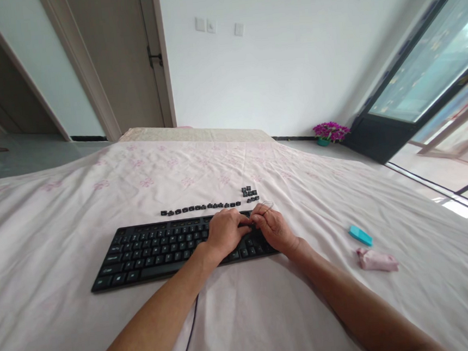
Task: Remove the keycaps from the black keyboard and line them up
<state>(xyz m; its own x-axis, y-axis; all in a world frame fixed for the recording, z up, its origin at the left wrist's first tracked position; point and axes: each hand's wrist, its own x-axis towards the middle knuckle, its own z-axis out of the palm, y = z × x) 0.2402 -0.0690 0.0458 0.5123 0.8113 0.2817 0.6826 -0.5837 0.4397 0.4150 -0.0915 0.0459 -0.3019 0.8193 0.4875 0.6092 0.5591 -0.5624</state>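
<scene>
A black keyboard (159,252) lies on the pink bedsheet, its top row showing gaps where keycaps are off. My left hand (226,232) rests over its right half, thumb and fingertips pinched together; whatever is between them is hidden. Beside it, my right hand (274,227) is closed over the numeric keypad end, holding a wire keycap puller (268,205) whose thin loops stick out above the knuckles. The fingertips of both hands meet. Behind the keyboard runs a line of loose black keycaps (198,207), with a small cluster of keycaps (249,194) at its right.
On the right of the sheet lie a turquoise flat object (361,235) and a crumpled pink cloth (377,260). The keyboard's cable (190,332) runs toward me between my forearms. Beyond the bed are a white wall (282,73), a door (115,60) and a potted flower (331,132).
</scene>
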